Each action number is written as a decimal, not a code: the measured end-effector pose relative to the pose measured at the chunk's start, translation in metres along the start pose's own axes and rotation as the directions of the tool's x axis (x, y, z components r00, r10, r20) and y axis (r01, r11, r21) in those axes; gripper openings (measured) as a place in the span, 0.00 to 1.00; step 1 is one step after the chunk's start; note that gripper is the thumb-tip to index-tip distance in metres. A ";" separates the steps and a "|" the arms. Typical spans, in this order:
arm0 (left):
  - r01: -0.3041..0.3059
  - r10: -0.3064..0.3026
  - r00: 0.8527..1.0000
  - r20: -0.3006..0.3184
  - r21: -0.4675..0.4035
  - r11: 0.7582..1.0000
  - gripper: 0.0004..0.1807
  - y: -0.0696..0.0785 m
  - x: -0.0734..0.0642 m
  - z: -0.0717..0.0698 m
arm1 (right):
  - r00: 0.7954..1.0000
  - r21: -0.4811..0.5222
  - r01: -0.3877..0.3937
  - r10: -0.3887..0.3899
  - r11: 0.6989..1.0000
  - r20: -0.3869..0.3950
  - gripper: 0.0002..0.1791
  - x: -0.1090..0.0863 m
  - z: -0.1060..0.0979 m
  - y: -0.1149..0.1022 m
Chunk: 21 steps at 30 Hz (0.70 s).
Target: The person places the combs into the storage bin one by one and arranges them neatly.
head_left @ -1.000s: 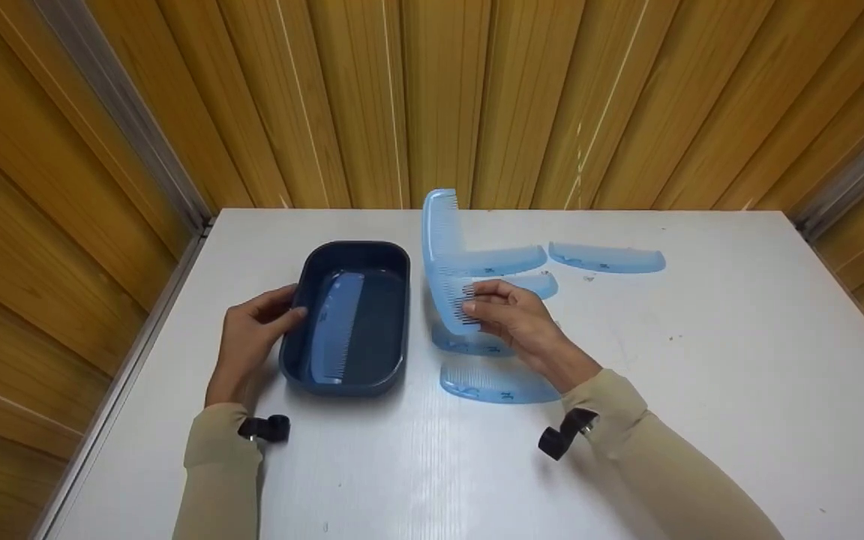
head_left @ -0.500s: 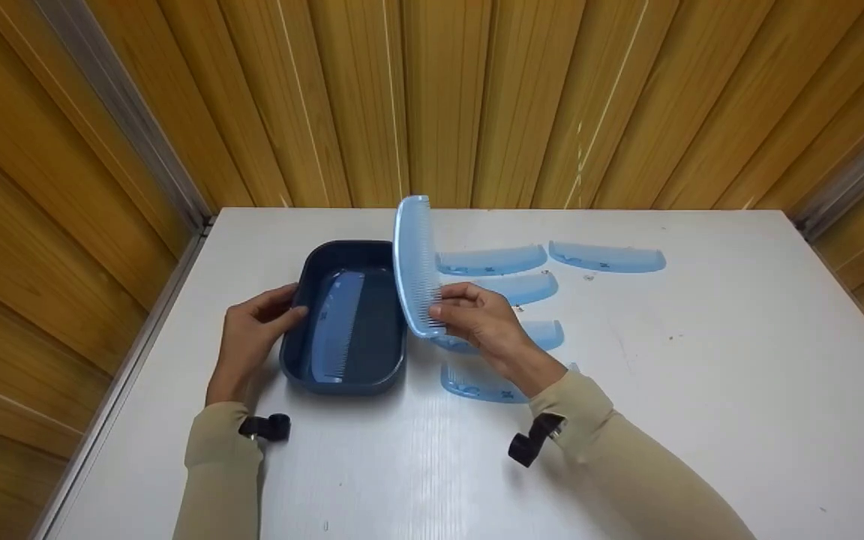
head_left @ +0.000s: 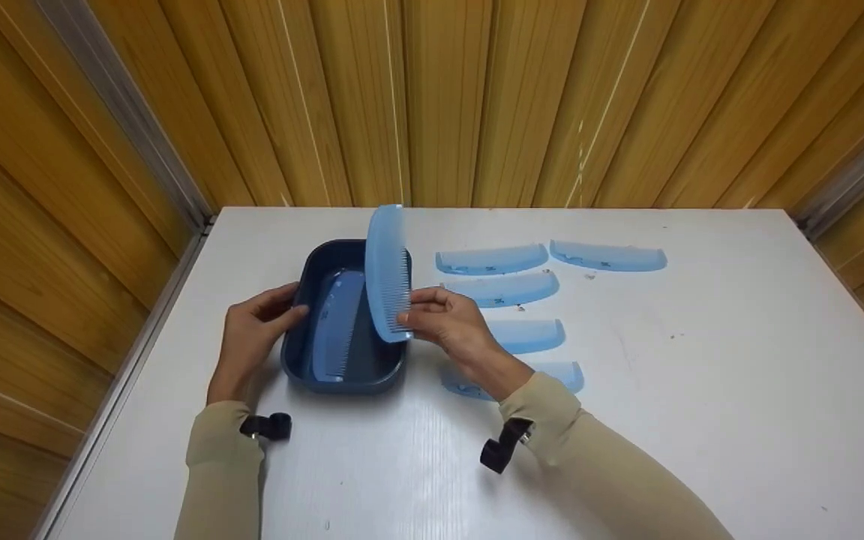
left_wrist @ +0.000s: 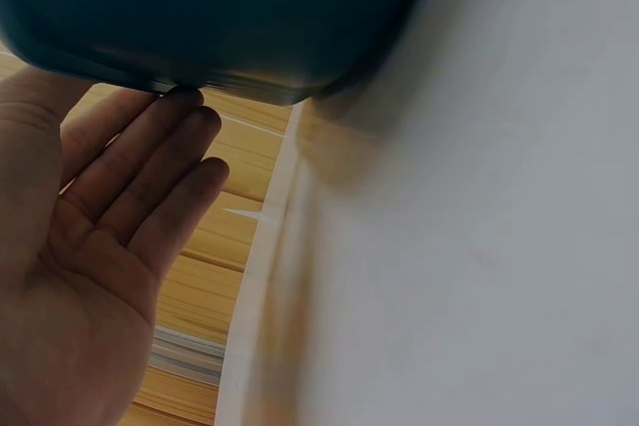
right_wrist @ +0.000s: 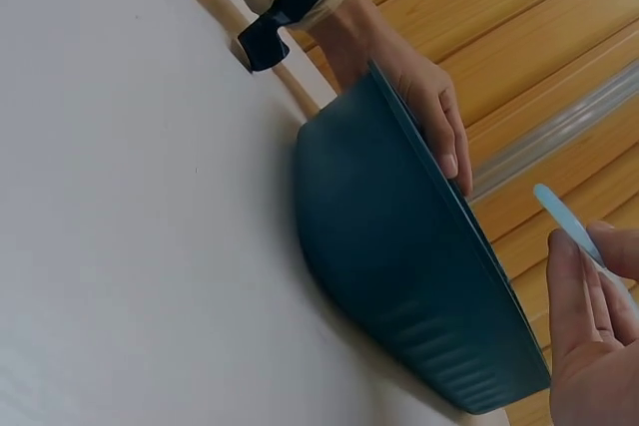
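My right hand (head_left: pixel 451 326) pinches a light blue comb (head_left: pixel 385 274) near its lower end, thumb and fingers at the teeth. That comb stands nearly upright over the right side of a dark blue plastic basin (head_left: pixel 346 388). Inside the basin lies another blue comb (head_left: pixel 333 326), lengthwise along the left. My left hand (head_left: pixel 252 330) holds the basin's left rim, thumb over the edge and fingers outside, as the left wrist view shows with the fingers (left_wrist: pixel 165 162) against the wall. In the right wrist view the held comb (right_wrist: pixel 567 216) appears edge-on, above the rim.
Several blue combs lie right of the basin on the white table (head_left: pixel 702 412): one comb (head_left: pixel 608 256) at the far right, others in a column, such as the back comb (head_left: pixel 492 259). My right hand and wrist partly cover the nearer ones. A wood-patterned wall (head_left: pixel 447 105) stands behind.
My right hand has carried the comb leftward from above the loose combs to over the basin's right side, uncovering some combs on the table. The left hand and basin have stayed put.
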<state>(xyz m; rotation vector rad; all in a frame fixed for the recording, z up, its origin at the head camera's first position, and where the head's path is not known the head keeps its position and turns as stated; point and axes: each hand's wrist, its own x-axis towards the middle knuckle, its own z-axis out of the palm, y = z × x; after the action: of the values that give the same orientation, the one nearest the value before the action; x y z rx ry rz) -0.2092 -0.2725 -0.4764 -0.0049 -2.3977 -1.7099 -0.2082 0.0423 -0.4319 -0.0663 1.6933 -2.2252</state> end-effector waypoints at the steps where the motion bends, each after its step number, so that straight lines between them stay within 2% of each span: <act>1: 0.001 -0.001 1.000 -0.001 0.000 1.000 0.24 0.000 0.001 0.000 | 1.000 -0.002 0.001 -0.001 1.000 0.001 0.19 0.000 0.003 0.001; 10: 0.004 -0.004 1.000 0.001 -0.012 1.000 0.25 -0.002 0.002 0.000 | 1.000 -0.043 -0.009 0.009 0.999 0.005 0.21 0.004 0.024 0.005; 21: -0.019 0.019 1.000 -0.003 -0.015 1.000 0.23 0.001 0.000 0.000 | 0.998 -0.058 -0.054 0.055 0.997 0.019 0.21 0.007 0.038 0.008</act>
<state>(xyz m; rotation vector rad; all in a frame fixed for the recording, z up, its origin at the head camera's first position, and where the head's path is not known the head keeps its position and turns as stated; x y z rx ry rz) -0.2086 -0.2719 -0.4752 -0.0270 -2.3751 -1.7188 -0.2035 0.0030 -0.4294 -0.0555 1.7276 -2.1293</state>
